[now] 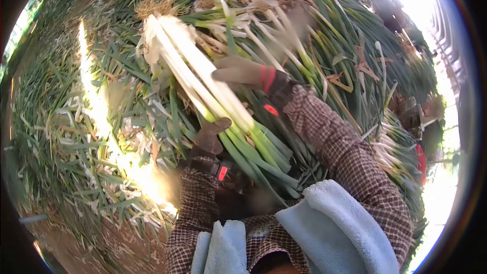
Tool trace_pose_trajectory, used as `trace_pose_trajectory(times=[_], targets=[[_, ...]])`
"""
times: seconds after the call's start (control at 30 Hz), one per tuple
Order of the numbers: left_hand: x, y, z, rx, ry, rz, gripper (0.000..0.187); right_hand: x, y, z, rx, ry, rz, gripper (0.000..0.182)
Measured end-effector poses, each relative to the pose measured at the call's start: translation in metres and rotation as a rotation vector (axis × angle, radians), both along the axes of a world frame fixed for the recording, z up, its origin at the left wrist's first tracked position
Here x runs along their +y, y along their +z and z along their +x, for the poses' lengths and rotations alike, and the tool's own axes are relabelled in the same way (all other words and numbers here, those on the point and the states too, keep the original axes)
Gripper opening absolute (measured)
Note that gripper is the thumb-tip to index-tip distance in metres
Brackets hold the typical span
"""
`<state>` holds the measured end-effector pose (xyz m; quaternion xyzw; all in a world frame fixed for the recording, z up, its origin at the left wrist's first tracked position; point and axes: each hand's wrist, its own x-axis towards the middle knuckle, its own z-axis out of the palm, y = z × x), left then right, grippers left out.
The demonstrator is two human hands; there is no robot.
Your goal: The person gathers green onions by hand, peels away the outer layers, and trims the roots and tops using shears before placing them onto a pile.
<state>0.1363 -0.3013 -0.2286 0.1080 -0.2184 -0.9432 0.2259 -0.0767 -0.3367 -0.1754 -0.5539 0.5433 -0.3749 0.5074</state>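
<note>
While the left hand (210,136) closes its fingers around the green onions (256,144), the right hand (241,72) clasps their pale stalks (190,61).

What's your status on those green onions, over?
Left hand gripping the onion bunch where white turns green. Right hand on its white stalks. Roots point away. More onions heaped close behind; nothing seen blocking either grip.

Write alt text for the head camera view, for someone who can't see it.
Two hands hold a bunch of long green onions slantwise, roots toward the upper left: the left hand where white turns green, the right hand farther up the white stalks. More onions lie piled at right, loose green leaves cover the ground at left, and light blue cloth shows below.
</note>
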Motion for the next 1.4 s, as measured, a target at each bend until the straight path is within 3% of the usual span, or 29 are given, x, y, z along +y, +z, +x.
trace_pose_trajectory(times=[0.03, 0.13, 0.23, 0.33, 0.37, 0.43, 0.53, 0.57, 0.6, 0.67, 0.73, 0.8, 0.87, 1.0, 1.17, 1.23, 1.27, 1.4], targets=[[0.000, -0.002, -0.002, 0.004, -0.008, 0.041, 0.066, -0.007, 0.013, 0.005, 0.130, 0.061, 0.034, 0.029], [-0.004, -0.006, -0.001, -0.066, 0.055, 0.026, 0.065, -0.019, 0.015, 0.009, 0.163, 0.029, 0.050, 0.033], [-0.010, -0.011, -0.001, -0.144, 0.122, 0.019, 0.064, -0.042, -0.014, 0.010, 0.142, -0.212, 0.069, 0.020], [-0.003, -0.003, -0.003, -0.255, 0.165, -0.096, 0.052, -0.072, -0.026, -0.007, 0.012, -0.466, -0.025, 0.014], [-0.003, -0.004, -0.001, -0.288, 0.146, -0.092, 0.049, -0.085, -0.029, -0.025, 0.143, -0.404, -0.199, 0.013], [-0.001, -0.008, 0.001, -0.323, 0.142, -0.084, 0.044, -0.083, -0.004, -0.039, -0.751, -0.374, -0.194, 0.023], [-0.005, -0.012, 0.002, -0.316, 0.189, -0.085, 0.038, -0.041, 0.029, -0.111, 0.124, -0.692, -0.127, 0.044], [-0.006, -0.013, 0.002, -0.308, 0.211, -0.074, 0.037, -0.016, 0.023, -0.140, 0.757, -0.763, -0.192, 0.062], [-0.006, -0.014, 0.002, -0.302, 0.234, -0.058, 0.036, 0.022, 0.037, -0.137, 0.901, -0.833, -0.114, 0.070], [-0.010, -0.012, 0.002, -0.321, 0.219, -0.014, 0.036, 0.071, 0.027, -0.142, 1.307, -0.708, 0.244, 0.075], [-0.011, -0.014, 0.003, -0.343, 0.181, 0.042, 0.035, 0.097, -0.022, -0.169, 1.422, -0.628, 0.295, 0.078], [-0.009, -0.013, -0.001, -0.313, 0.169, 0.036, 0.034, 0.102, -0.034, -0.180, 1.430, -0.602, 0.332, 0.077], [-0.004, -0.016, -0.004, -0.319, 0.217, 0.019, 0.035, 0.096, -0.031, -0.193, 1.345, -0.615, 0.367, 0.074], [-0.007, -0.022, -0.005, -0.344, 0.217, 0.040, 0.037, 0.107, 0.005, -0.201, 1.055, -0.657, 0.133, 0.057], [-0.007, -0.015, -0.008, -0.397, 0.246, 0.015, 0.036, 0.088, -0.020, -0.218, 1.190, -0.578, 0.136, 0.059], [-0.006, -0.010, -0.005, -0.417, 0.227, 0.018, 0.034, 0.090, -0.028, -0.196, 1.175, -0.640, 0.075, 0.060], [-0.006, -0.009, -0.005, -0.403, 0.217, 0.020, 0.034, 0.086, -0.026, -0.183, 1.335, -0.588, 0.168, 0.063], [-0.009, -0.015, -0.010, -0.353, 0.176, 0.051, 0.034, 0.062, -0.005, -0.115, 1.199, -0.506, 0.299, 0.059]])
